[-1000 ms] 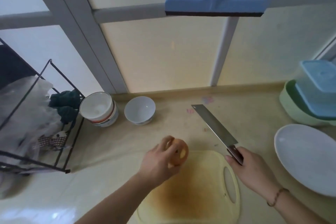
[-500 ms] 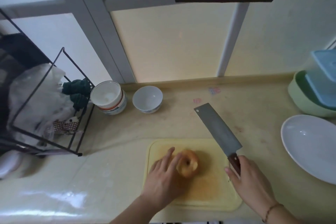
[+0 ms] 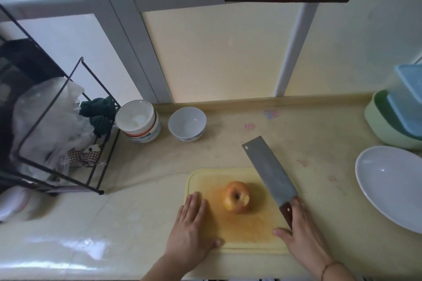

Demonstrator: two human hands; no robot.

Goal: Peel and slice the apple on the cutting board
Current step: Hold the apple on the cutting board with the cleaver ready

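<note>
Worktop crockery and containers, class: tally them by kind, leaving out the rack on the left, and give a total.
Bowls: 2, one white bowl alone, one topping a stack whose depth I cannot tell.
Plates: 1, the white plate.
Plastic containers: 2, a green tub with a blue box in it.
Total: 5

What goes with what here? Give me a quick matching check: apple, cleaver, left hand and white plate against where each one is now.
Things:
1. apple
2. cleaver
3. left hand
4. white plate

Places:
A. flat on the cutting board's left edge
B. on the counter, far right
C. free on the middle of the board
D. held by the right hand, blade over the board's right corner

Pairs: 1-C, 2-D, 3-A, 4-B
</note>
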